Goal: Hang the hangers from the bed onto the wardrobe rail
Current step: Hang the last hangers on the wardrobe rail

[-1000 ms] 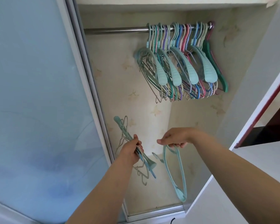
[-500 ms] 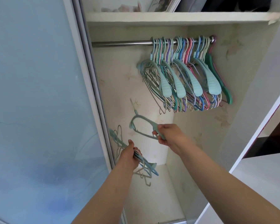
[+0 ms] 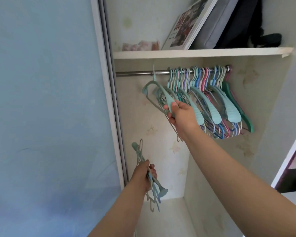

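My right hand (image 3: 182, 115) grips the shoulder end of a mint-green hanger (image 3: 158, 90), raised up to the metal wardrobe rail (image 3: 135, 73). Its hook sits at the rail, just left of a dense row of hung hangers (image 3: 210, 100) in mint, blue, pink and purple. Lower down, my left hand (image 3: 144, 175) is closed around a bunch of hangers (image 3: 155, 187), mint and blue, whose ends stick out above and below the fist.
A white shelf (image 3: 202, 53) runs just above the rail and carries leaning books, a grey case and dark fabric. A pale blue sliding door (image 3: 46, 108) and its white frame close off the left side. The wardrobe's right wall stands beside the hung row.
My right hand has lifted the single mint hanger from waist height up to the rail. The left hand stays low with its bunch. The view has tilted upward, revealing the shelf.
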A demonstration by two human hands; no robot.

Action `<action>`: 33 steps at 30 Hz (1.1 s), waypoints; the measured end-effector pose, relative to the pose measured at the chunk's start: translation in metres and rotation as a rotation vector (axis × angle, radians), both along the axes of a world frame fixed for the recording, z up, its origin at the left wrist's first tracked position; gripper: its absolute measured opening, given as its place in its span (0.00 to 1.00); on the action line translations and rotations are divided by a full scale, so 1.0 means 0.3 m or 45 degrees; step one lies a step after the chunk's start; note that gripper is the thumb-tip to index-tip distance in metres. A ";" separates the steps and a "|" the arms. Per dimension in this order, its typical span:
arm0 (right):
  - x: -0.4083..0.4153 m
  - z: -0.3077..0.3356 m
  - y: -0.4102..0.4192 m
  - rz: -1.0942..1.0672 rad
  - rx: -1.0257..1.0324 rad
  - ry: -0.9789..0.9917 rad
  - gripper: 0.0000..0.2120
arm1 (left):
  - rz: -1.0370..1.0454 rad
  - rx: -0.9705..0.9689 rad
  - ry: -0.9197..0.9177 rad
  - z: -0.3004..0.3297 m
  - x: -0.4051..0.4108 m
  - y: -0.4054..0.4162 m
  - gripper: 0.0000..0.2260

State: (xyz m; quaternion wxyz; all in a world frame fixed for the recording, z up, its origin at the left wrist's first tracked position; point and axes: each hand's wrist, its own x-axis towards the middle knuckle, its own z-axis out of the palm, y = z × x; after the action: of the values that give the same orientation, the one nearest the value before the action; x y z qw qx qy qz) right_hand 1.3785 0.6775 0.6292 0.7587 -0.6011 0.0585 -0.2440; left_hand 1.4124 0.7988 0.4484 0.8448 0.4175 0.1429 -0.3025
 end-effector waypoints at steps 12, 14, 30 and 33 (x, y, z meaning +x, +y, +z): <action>0.058 0.002 -0.081 -0.112 0.451 0.163 0.10 | 0.056 -0.079 -0.142 0.151 0.009 0.000 0.12; 0.025 -0.021 -0.081 -0.077 0.447 0.200 0.12 | 0.057 -0.093 -0.156 0.167 0.007 -0.004 0.10; -0.298 -0.455 -0.004 0.424 -0.269 1.068 0.15 | 0.091 0.013 -0.330 0.090 -0.051 -0.074 0.06; -0.304 -0.490 -0.026 0.301 -0.180 1.076 0.06 | 0.049 0.278 -0.423 0.056 -0.074 -0.070 0.07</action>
State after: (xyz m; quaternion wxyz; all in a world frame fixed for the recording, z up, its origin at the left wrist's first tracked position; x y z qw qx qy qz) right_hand 1.2873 0.6696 0.4821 0.6480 -0.7010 0.2774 0.1083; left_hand 1.3900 0.7779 0.4653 0.8121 0.5481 0.0415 -0.1958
